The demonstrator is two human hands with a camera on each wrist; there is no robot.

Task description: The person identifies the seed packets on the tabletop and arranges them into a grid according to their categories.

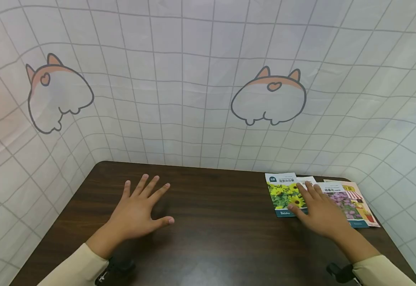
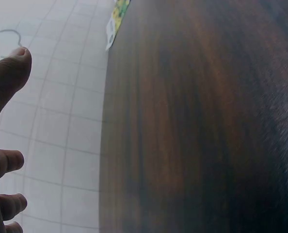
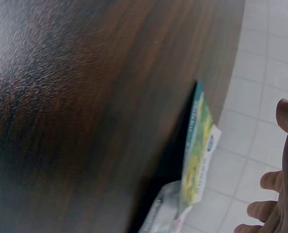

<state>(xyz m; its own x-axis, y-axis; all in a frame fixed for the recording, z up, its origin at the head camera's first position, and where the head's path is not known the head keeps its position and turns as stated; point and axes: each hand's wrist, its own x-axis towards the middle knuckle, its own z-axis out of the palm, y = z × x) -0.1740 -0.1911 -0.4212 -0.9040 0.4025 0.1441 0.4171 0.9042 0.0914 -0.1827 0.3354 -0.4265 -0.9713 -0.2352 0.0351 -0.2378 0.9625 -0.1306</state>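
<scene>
My left hand [image 1: 134, 212] is held over the left side of the dark table with its fingers spread, holding nothing. Over on the right, my right hand [image 1: 320, 210] hovers with straight fingers, overlapping several flat paper packets in the head view. The leftmost packet, a sunflower seed packet [image 1: 283, 194], shows yellow flowers and a teal bottom band. Beside it, a white-topped packet [image 1: 306, 180] is mostly hidden by my hand. A purple-flower packet [image 1: 349, 204] lies partly over a cream packet [image 1: 363, 198] with a red-striped awning picture. In the right wrist view, my fingers [image 3: 272, 182] stand apart from the packets.
The dark wood table [image 1: 215, 222] has rounded far corners. A white grid-patterned curtain [image 1: 193, 99] with corgi drawings hangs behind it and along both sides. Dark straps [image 1: 340, 272] sit at the wrists beside pale sleeves [image 1: 77, 268].
</scene>
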